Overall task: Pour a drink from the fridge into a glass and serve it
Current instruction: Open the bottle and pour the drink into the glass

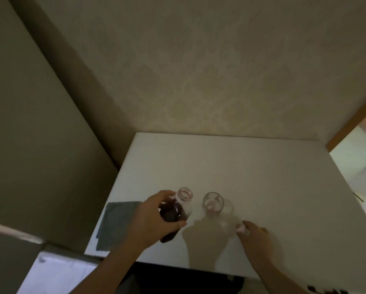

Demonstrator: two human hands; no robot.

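A clear bottle (174, 211) holding dark red drink stands uncapped on the white table (262, 187), its open mouth up. My left hand (152, 217) is wrapped around its body. Just right of it stands a clear glass (213, 202) with only a faint pink trace at the bottom. My right hand (255, 236) rests on the table to the right of the glass, with a small pale bottle cap (241, 228) pinched at its fingertips.
A grey cloth (116, 223) lies flat on the table's left front corner. Patterned wall runs behind the table, and a tall pale surface stands to the left. A wooden door frame (354, 124) and a lit room lie at the right.
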